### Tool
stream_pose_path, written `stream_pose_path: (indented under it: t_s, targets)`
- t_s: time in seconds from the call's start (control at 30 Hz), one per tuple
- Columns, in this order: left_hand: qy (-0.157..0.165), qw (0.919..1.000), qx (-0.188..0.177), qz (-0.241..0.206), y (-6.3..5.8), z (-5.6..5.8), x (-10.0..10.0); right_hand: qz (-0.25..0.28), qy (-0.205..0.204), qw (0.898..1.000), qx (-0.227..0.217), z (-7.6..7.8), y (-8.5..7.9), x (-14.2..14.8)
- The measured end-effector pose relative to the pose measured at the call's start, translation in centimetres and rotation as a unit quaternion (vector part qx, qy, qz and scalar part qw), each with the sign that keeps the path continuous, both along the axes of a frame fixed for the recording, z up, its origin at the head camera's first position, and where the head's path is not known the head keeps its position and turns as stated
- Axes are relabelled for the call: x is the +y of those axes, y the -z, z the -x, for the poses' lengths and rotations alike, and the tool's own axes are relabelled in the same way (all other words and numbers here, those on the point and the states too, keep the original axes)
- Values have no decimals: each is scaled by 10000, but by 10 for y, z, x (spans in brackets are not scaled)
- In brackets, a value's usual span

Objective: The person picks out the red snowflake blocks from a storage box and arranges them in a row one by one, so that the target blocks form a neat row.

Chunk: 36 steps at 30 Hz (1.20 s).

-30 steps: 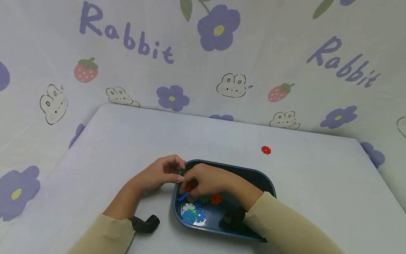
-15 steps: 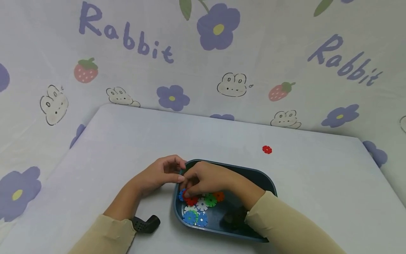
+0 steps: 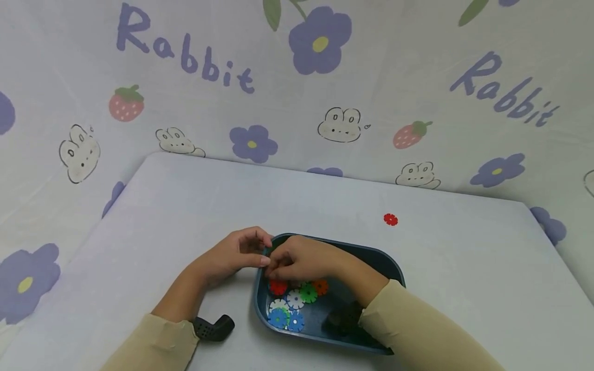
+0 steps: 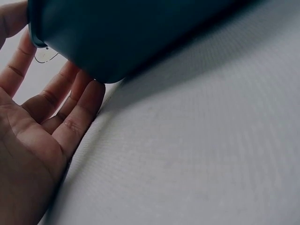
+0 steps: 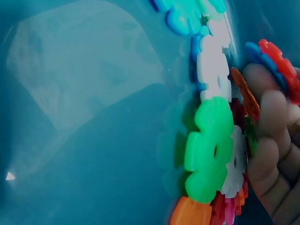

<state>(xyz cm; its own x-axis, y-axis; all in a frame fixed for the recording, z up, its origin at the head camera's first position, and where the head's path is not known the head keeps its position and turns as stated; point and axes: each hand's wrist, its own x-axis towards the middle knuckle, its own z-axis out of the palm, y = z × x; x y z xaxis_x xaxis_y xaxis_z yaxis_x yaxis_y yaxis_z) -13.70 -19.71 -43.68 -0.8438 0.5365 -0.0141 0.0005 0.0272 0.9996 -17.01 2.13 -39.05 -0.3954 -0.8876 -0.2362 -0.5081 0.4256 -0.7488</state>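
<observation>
Right hand (image 3: 301, 257) is down inside the blue tray (image 3: 312, 315), at its left end; fingers curled, pinching a red flower disc (image 5: 280, 65) with a blue flower disc (image 5: 265, 61) against it, per right wrist view. Exact thumb contact is cut off at the frame edge there. Left hand (image 3: 232, 255) grips the tray's far left corner: thumb and index at the rim, other fingers bent against the outer wall, per left wrist view. Loose in the tray, near side of the right hand: white disc (image 3: 295, 299) touching green disc (image 3: 308, 293), orange disc (image 3: 320, 287) just beside the green. Near left corner has two light-blue discs (image 3: 278, 318) side by side, another white one partly under them. More pieces sit by the right fingers, mostly hidden in head view. Lone red disc (image 3: 391, 219) lies flat on the white-covered desk (image 3: 162, 206), beyond the tray, well apart from both hands. Black device (image 3: 214, 328) at the left cuff, beige sleeves (image 3: 148, 342) on both arms. Backdrop (image 3: 371, 77) is printed with rabbits, strawberries, purple flowers.
</observation>
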Motion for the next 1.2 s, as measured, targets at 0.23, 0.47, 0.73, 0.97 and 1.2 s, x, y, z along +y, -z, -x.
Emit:
stream_pose_path:
  t_s: [0.23, 0.47, 0.73, 0.97, 1.2]
  targets:
    - [-16, 10000, -37, 57, 3, 1, 0, -355, 90, 9992, -138, 1, -1, 1]
    - [3, 9999, -84, 66, 3, 0, 1, -380, 126, 9985, -365, 0, -2, 3]
    - [-32, 10000, -77, 42, 2, 1, 1, -217, 81, 9995, -233, 1, -6, 4]
    - [-4, 10000, -46, 20, 0, 1, 1, -252, 191, 9992, -258, 2, -8, 6]
    - [25, 10000, -67, -34, 1, 1, 1, -25, 297, 9992, -252, 3, -9, 9]
